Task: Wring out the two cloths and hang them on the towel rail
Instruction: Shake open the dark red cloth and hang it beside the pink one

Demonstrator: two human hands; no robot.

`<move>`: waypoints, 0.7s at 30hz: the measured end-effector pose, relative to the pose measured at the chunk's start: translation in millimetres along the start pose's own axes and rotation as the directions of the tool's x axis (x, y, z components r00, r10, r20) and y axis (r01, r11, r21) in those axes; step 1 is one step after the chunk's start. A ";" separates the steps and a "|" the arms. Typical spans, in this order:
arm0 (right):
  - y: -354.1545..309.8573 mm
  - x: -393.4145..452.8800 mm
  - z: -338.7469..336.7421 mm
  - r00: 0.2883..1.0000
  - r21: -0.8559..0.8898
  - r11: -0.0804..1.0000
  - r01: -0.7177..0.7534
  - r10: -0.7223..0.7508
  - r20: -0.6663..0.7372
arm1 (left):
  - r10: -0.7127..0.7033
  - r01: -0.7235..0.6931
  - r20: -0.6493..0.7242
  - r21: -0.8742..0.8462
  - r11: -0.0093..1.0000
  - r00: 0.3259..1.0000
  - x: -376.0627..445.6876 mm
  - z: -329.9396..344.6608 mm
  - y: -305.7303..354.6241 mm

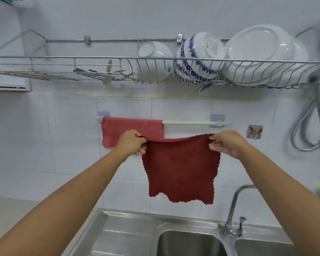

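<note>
Cloths, two, both red. Lighter red cloth [132,131] already draped over the left end of the towel rail [194,123], hanging flat against the tiled wall [67,130]. Right part of the rail bare between that cloth and the right bracket.

Left hand [131,143] pinches the upper left corner of the darker red cloth [180,167], fingers closed on the fabric. This hand sits in front of the hung cloth's lower right corner. Darker cloth spread wide, top edge taut and slightly bowed, body hanging free above the sink [174,235], lower hem ragged. Right hand [226,143] grips the upper right corner, fingers closed on it, just below the bare stretch of rail.

Step in hand, by my reading: hanging the second cloth; wringing looks done, no drip visible. Next move calls for lifting the top edge above the rail, carrying it rightward clear of the first cloth, folding it over the bar, then letting go.
</note>
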State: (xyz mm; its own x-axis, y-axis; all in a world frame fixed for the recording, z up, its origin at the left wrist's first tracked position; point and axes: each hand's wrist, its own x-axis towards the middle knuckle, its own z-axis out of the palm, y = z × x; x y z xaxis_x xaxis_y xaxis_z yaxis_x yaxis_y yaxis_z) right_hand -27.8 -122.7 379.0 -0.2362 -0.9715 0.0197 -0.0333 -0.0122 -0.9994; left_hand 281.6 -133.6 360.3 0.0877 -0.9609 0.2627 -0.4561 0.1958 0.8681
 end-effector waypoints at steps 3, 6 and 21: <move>-10.2 21.6 -1.9 0.999 0.138 0.989 0.048 -0.046 -0.012 | -0.118 0.155 0.129 -0.339 0.928 0.985 20.4 22.3 29.1; -23.8 46.2 -4.4 0.985 0.236 0.959 0.157 -0.134 -0.110 | -0.152 0.223 0.178 -0.506 0.833 0.972 48.1 40.3 52.0; 12.3 125.5 5.5 0.536 -0.945 0.116 0.306 -0.841 0.070 | 0.517 -0.415 0.065 0.686 0.598 0.853 124.7 99.5 53.6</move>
State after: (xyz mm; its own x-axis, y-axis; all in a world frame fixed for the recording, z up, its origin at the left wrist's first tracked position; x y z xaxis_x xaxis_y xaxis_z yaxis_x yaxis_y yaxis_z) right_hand -52.6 -246.1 369.0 -0.0304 -0.5276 0.8490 -0.9937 -0.0754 -0.0825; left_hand 179.9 -262.3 397.7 -0.2188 -0.7316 0.6456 -0.9167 0.3808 0.1208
